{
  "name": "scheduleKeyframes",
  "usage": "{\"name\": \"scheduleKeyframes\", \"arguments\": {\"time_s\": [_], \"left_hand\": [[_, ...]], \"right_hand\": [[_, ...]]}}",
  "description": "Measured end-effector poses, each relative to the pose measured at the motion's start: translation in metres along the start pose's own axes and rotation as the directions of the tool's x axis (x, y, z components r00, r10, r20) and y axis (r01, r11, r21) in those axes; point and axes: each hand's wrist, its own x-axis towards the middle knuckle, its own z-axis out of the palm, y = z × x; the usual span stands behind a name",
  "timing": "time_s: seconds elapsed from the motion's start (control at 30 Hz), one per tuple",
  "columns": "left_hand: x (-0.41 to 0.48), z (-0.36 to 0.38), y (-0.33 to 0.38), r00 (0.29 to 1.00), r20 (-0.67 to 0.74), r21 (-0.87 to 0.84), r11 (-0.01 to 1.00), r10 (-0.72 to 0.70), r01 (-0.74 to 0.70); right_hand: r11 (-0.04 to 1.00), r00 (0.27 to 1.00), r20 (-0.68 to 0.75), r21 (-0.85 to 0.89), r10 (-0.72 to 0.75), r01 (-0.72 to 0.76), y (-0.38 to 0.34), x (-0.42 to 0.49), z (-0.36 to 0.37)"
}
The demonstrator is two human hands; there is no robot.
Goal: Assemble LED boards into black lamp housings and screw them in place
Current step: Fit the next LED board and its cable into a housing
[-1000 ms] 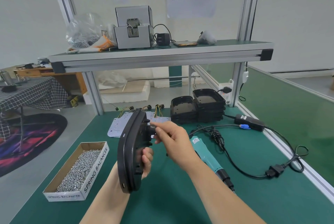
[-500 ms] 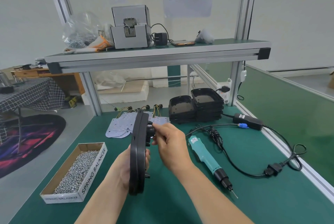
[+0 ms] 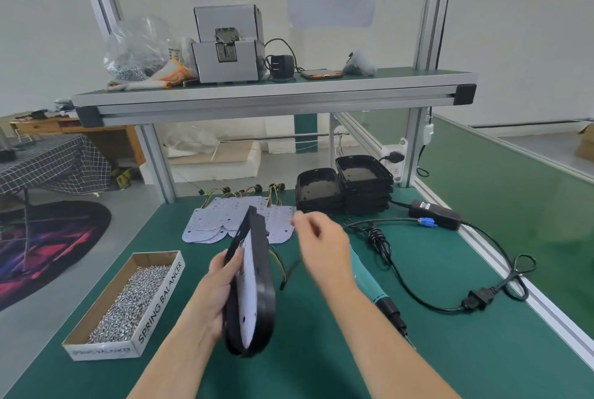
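- Black lamp housing (image 3: 266,295): held on edge above the counter (image 3: 321,369), near the middle of the view, with its long axis running away from the person and its open face turned left.
- LED board (image 3: 246,295): a white board sits inside the housing's open face, within the black rim.
- Wires (image 3: 280,266): yellow and dark leads hang from the housing's right, rear side, clear of the counter.
- Left hand (image 3: 218,289): grips the housing at its left edge. The fingers (image 3: 226,265) are curled over the rim, with the tips against the board side.
- Right hand (image 3: 324,247): raised just right of the housing's far end, apart from it. The fingers are bent and motion-blurred; whether they pinch anything cannot be told.
- Loose LED boards (image 3: 205,225): lying overlapped flat on the counter beyond the housing, with wire leads at their far edge.
- Stacked housings (image 3: 347,189): two black stacks side by side at the counter's far right.
- Electric screwdriver (image 3: 369,283): teal, lying on the counter, partly hidden under the right forearm.
- Screw box (image 3: 128,299): an open carton marked "SPRING BALANCER", full of screws, at the left of the counter.
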Motion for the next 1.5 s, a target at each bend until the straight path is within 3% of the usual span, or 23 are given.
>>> {"name": "scheduleKeyframes", "arguments": {"time_s": [0.03,0.1,0.13,0.2,0.27,0.4,0.63,0.87,1.0,1.1,1.2,1.43,1.5], "left_hand": [[0.002,-0.002,0.001,0.996,-0.004,0.04,0.996,0.085,-0.085],[0.003,-0.004,0.007,0.981,0.031,0.097,0.976,0.192,-0.194],[0.004,-0.004,0.009,0.975,0.055,0.13,0.966,0.216,-0.222],[0.001,0.002,0.012,0.955,0.118,0.246,0.924,0.272,-0.293],[-0.001,0.007,0.013,0.93,0.152,0.341,0.865,0.335,-0.368],[-0.002,0.013,0.012,0.918,0.189,0.365,0.842,0.35,-0.396],[0.005,0.019,0.006,0.912,0.163,0.387,0.825,0.377,-0.411],[0.003,0.021,-0.004,0.916,0.131,0.36,0.843,0.379,-0.401],[0.007,0.022,-0.005,0.952,0.057,0.32,0.898,0.301,-0.303],[0.013,0.019,-0.005,0.975,-0.057,0.31,0.932,0.213,-0.186],[0.016,0.015,-0.008,0.988,-0.083,0.351,0.932,0.129,-0.092],[0.016,0.007,-0.005,1.0,-0.007,0.589,0.808,0.003,0.002],[0.017,-0.001,0.006,0.997,-0.053,0.666,0.746,0.062,-0.01]], "right_hand": [[0.974,0.98,0.1,0.133,0.169,-0.182,-0.003,0.002,-0.006],[0.864,0.829,0.446,0.202,0.337,-0.46,-0.007,0.005,-0.015],[0.842,0.765,0.548,0.188,0.337,-0.506,-0.006,0.005,-0.016],[0.824,0.735,0.609,0.222,0.299,-0.52,-0.002,0.007,-0.014],[0.838,0.77,0.576,0.249,0.276,-0.486,0.002,0.008,-0.008],[0.845,0.855,0.441,0.315,0.273,-0.432,0.016,0.01,0.0],[0.834,0.898,0.36,0.39,0.252,-0.39,0.024,0.008,0.006],[0.829,0.882,0.376,0.367,0.284,-0.422,0.039,0.01,0.008],[0.817,0.86,0.4,0.346,0.317,-0.462,0.047,0.009,0.009],[0.879,0.869,0.383,0.229,0.314,-0.419,0.058,-0.002,0.008],[0.928,0.895,0.34,0.129,0.289,-0.349,0.07,-0.019,0.009],[0.934,0.936,0.23,0.176,0.267,-0.31,0.089,-0.038,0.014],[0.939,0.936,0.202,0.129,0.289,-0.317,0.091,-0.037,0.016]]}}
